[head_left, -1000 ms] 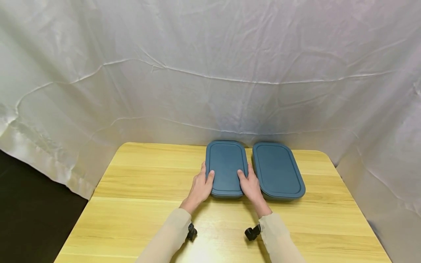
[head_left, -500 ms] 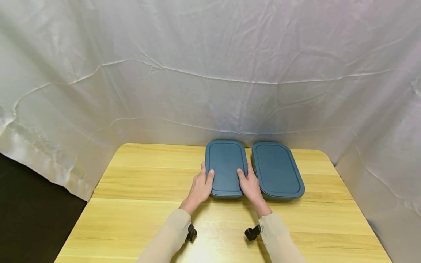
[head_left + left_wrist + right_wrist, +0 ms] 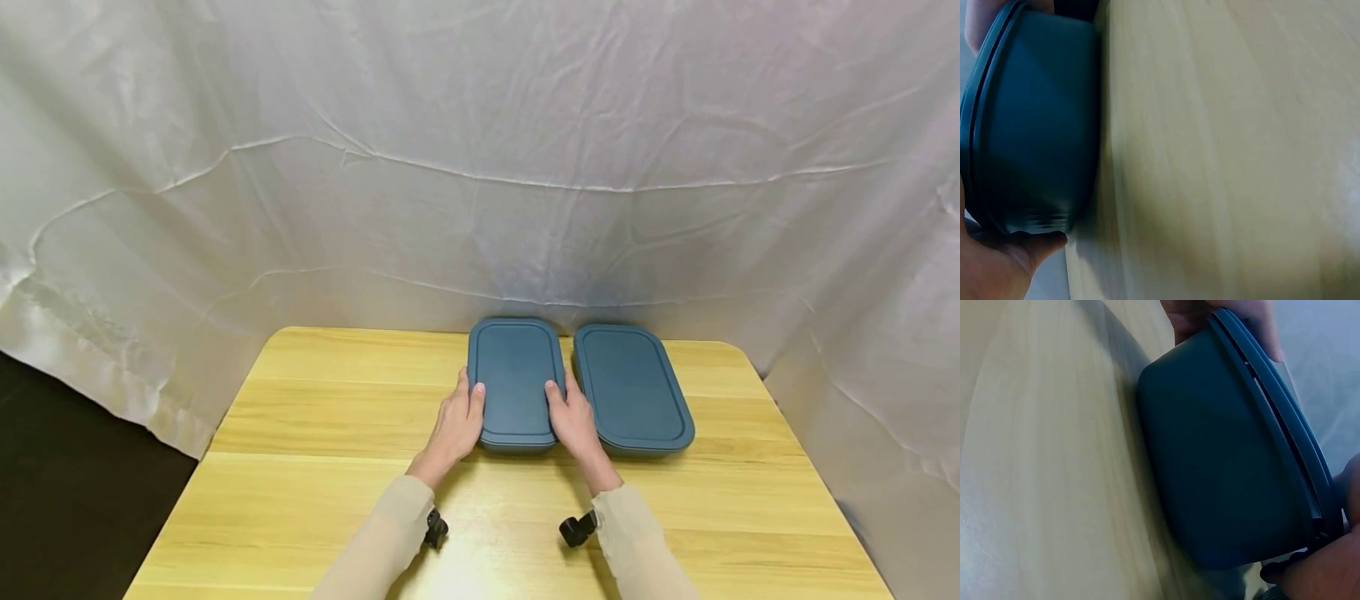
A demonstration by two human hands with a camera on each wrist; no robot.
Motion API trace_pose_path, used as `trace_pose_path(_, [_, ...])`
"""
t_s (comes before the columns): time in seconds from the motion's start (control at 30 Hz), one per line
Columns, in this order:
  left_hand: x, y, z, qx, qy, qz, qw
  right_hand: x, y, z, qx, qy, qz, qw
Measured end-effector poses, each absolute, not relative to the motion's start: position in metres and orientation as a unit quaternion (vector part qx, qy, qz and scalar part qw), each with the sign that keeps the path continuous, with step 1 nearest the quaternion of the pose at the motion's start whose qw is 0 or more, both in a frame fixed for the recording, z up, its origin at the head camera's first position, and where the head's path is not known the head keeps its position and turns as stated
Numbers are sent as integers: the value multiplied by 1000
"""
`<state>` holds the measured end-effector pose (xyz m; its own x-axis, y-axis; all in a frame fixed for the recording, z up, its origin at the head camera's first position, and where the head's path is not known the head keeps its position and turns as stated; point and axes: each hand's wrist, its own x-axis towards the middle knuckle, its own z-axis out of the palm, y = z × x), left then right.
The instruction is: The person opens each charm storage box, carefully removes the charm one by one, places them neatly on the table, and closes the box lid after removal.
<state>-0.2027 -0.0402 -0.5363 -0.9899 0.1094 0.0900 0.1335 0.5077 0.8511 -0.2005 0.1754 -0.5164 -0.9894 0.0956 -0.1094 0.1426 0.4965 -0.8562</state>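
Two blue-grey rectangular food containers with matching lids stand side by side at the back of the table. My left hand [image 3: 455,423] holds the left container [image 3: 516,367] by its left side, the thumb at the lid's edge. On the opposite side my right hand [image 3: 574,421] grips it, the thumb likewise on the lid's rim [image 3: 553,354]. The left wrist view shows the container's dark wall [image 3: 1038,112] with fingers [image 3: 1007,262] reaching along its side. In the right wrist view, a thin slit runs between the lid [image 3: 1291,419] and the box wall [image 3: 1216,462].
The right container [image 3: 636,387] stands close beside my right hand, its lid on. Pale wood table [image 3: 337,500] extends in front and to the left. A light curtain [image 3: 480,192] hangs behind the table's back edge and along both sides.
Both thumbs have slid slightly outward, from farther in on the lid towards its side edges. The held container's position is nearly the same; the right container has not moved.
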Motion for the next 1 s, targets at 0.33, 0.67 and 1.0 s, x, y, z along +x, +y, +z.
trace_pose_path(0.33, [-204, -40, -530, -75, -868, -490, 32, -198, 176, -505, 57, 876, -478, 24])
trace_pose_path(0.67, [-204, -44, -525, -71, -871, -485, 33, -199, 176, -498, 45, 880, -472, 19])
trace_pose_path(1.0, [-205, -48, -526, -71, -861, -502, 44, -200, 173, -490, 38, 876, -481, 5])
